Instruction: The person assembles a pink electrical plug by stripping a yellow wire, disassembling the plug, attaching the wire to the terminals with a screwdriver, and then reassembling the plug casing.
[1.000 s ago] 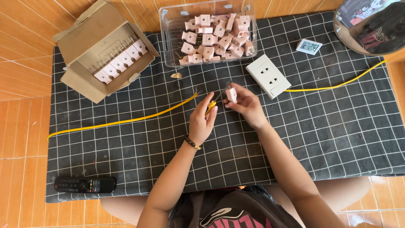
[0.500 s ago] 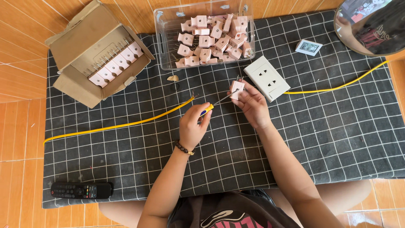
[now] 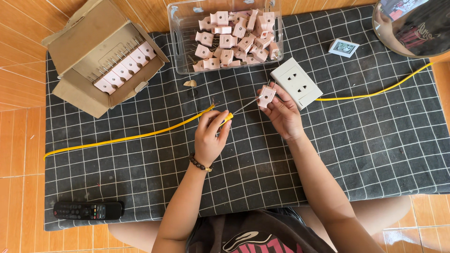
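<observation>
Black gridded mat (image 3: 375,154) over orange tile: left hand (image 3: 210,137) fingers pinch a yellow-handled screwdriver (image 3: 236,112), its tip meeting the pink plug piece (image 3: 266,96) gripped in right hand (image 3: 284,115) fingertips, beside a white socket (image 3: 296,83).

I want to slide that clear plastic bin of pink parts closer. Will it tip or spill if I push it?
The clear bin looks low and wide with a flat base, so it probably slides rather than tips. The pink parts lie loose, heaped toward the right, so they would likely shift and rattle. The checked mat beneath is cloth-like and may bunch or drag.
</observation>
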